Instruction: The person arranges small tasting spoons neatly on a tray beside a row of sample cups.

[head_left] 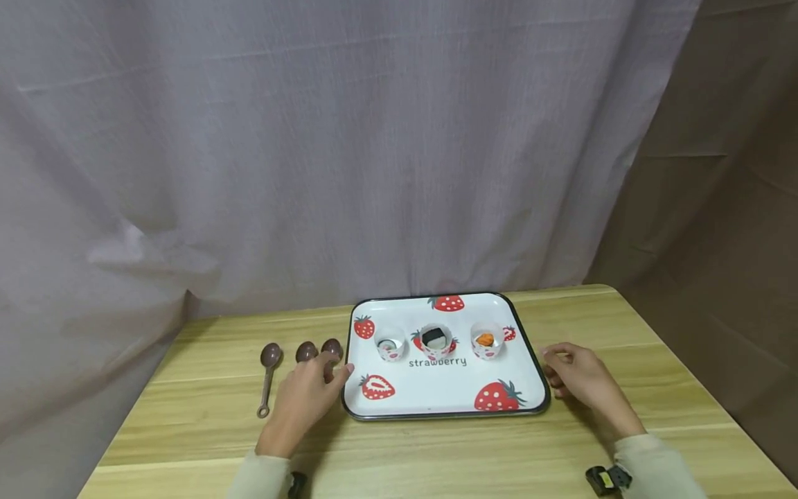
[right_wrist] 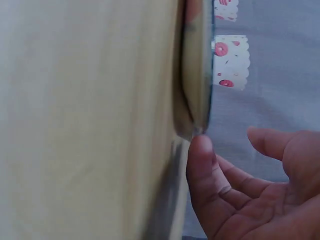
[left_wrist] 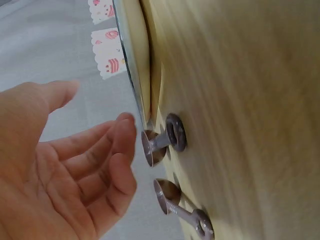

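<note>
Tray (head_left: 430, 395) lies flat on the worktop (head_left: 449, 457), btwn the L hand (head_left: 305, 391) and R hand (head_left: 586, 378), long axis running L–R, i.e. hand to hand. Both hands abt equally near: L fingers & thumb at its L rim, R ones just beside its R rim; can't tell if either actually touches. Fingers on both loosely bent, thumb well apart, holding nothing. On the tray, a row of 3 paper cups, all upright: L cup (head_left: 391, 355) w/ smth pale, mid cup (head_left: 438, 350) w/ a black-&-white piece, R cup (head_left: 487, 350) w/ an orange bit. In the way, poss., on the L: two brown spoons (head_left: 306, 351) close by that hand, partly hidden by it; third spoon (head_left: 270, 357) further L, handle twd the person. Grey curtain (head_left: 374, 173) behind.
</note>
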`<action>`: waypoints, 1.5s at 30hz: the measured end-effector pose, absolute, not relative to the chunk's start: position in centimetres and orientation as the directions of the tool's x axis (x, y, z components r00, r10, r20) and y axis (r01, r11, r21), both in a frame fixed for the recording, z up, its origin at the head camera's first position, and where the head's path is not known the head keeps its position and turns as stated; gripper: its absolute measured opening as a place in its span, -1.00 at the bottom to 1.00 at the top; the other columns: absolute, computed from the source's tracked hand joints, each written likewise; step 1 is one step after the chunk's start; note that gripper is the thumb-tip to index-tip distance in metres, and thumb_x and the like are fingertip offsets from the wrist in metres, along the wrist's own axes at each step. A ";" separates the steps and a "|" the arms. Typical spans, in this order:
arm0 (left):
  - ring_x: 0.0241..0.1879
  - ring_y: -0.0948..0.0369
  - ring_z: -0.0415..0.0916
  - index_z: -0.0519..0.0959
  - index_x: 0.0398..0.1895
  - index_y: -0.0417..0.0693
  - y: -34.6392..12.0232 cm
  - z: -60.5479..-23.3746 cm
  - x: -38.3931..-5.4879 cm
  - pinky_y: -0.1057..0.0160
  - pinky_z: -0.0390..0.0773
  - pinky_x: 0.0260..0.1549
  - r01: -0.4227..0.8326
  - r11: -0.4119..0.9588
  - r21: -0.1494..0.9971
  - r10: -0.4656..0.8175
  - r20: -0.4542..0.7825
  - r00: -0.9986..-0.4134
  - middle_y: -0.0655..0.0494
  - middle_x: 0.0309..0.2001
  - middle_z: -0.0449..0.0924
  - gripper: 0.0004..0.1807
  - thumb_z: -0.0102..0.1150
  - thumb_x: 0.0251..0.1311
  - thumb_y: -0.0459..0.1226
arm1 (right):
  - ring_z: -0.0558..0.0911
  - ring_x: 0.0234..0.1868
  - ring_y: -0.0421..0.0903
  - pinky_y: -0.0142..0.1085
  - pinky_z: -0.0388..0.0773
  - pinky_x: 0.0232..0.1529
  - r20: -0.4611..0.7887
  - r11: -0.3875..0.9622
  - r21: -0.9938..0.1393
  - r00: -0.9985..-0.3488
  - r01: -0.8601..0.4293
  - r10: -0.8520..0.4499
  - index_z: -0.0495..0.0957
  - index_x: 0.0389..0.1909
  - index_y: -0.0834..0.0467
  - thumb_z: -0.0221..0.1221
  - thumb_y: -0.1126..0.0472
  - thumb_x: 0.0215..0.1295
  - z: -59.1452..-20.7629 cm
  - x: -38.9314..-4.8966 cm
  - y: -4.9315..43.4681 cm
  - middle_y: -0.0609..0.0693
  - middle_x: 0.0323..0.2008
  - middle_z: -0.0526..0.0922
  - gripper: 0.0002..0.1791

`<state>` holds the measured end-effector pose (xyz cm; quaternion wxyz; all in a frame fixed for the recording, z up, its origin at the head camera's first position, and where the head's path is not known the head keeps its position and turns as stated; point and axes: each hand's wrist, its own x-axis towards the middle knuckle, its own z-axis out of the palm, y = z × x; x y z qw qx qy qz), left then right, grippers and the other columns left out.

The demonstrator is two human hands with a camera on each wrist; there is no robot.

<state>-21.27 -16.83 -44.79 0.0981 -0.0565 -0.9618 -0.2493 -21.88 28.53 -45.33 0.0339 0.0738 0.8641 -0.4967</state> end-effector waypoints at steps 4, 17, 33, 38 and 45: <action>-0.58 0.26 0.38 0.70 0.08 -0.16 -16.8 -44.9 -20.8 0.20 0.40 -0.56 0.154 0.857 0.492 0.084 0.162 -0.983 0.24 -0.56 0.49 -0.53 0.31 0.40 0.04 | 0.61 -0.35 -0.12 -0.28 0.73 -0.39 -0.200 0.451 -0.864 -0.974 0.225 0.103 0.33 0.33 0.56 -0.02 0.16 0.67 -46.0 -22.0 28.7 0.21 -0.22 0.64 -0.47; -0.42 0.19 0.58 0.69 0.10 -0.26 -16.5 -45.8 -19.9 0.10 0.59 -0.42 0.123 0.839 0.530 0.114 0.050 -0.992 -0.07 -0.14 0.78 -0.62 0.33 0.39 -0.16 | 0.59 -0.33 -0.15 -0.34 0.71 -0.34 -0.287 0.433 -0.851 -0.954 0.298 0.092 0.36 0.33 0.59 0.05 0.17 0.65 -46.6 -22.8 29.3 0.11 -0.22 0.62 -0.45; -0.68 0.26 0.33 0.69 0.02 -0.29 -16.5 -45.5 -19.6 0.27 0.34 -0.67 0.134 0.820 0.557 0.131 0.045 -0.990 0.20 -0.64 0.45 -0.76 0.20 0.38 -0.36 | 0.64 -0.28 -0.27 -0.40 0.72 -0.22 -0.303 0.359 -0.891 -0.953 0.276 -0.019 0.41 0.32 0.57 0.11 0.20 0.63 -47.3 -22.8 30.7 -0.03 -0.15 0.68 -0.48; -0.68 0.26 0.33 0.70 0.00 -0.29 -16.3 -45.7 -19.5 0.27 0.35 -0.68 0.134 0.818 0.559 0.131 0.046 -0.990 0.20 -0.64 0.45 -0.77 0.20 0.37 -0.37 | 0.65 -0.23 -0.26 -0.38 0.73 -0.17 -0.316 0.347 -0.892 -0.948 0.290 -0.021 0.42 0.32 0.56 0.14 0.20 0.61 -47.4 -22.7 30.9 0.03 -0.06 0.69 -0.48; -0.69 0.27 0.33 0.69 -0.03 -0.30 -16.1 -45.7 -19.7 0.31 0.35 -0.69 0.151 0.810 0.567 0.151 0.047 -0.987 0.19 -0.64 0.45 -0.79 0.18 0.37 -0.39 | 0.65 -0.26 -0.28 -0.40 0.73 -0.19 -0.314 0.344 -0.895 -0.949 0.283 -0.038 0.42 0.30 0.59 0.13 0.23 0.61 -47.0 -22.7 31.1 -0.01 -0.12 0.68 -0.50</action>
